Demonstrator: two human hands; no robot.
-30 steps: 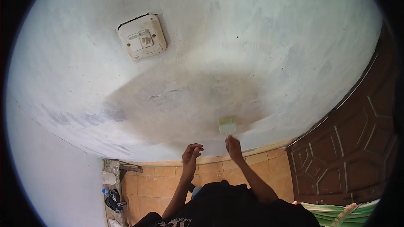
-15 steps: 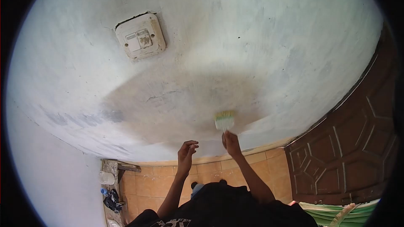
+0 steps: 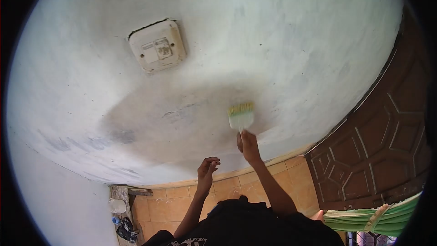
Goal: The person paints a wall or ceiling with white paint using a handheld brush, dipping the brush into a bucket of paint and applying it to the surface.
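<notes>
My right hand is closed round the handle of a wide paintbrush. Its pale head points up, with yellow-green bristles overlapping the wall in this view. My left hand is raised lower and to the left, in front of the wall's bottom part. Its fingers are loosely curled and apart, with nothing in them. Around the brush the whitish wall carries a shadow, grey smudges and a few cracks.
A worn light switch sits on the wall at upper left. At right stands a brown panelled door, with a green curtain below it. A wooden bench at lower left bears a white container and a black plastic bag. Orange tiles cover the floor.
My right hand has moved the paintbrush upward and slightly left along the wall. My left hand has shifted slightly right and down in view. The camera view has tilted a little.
</notes>
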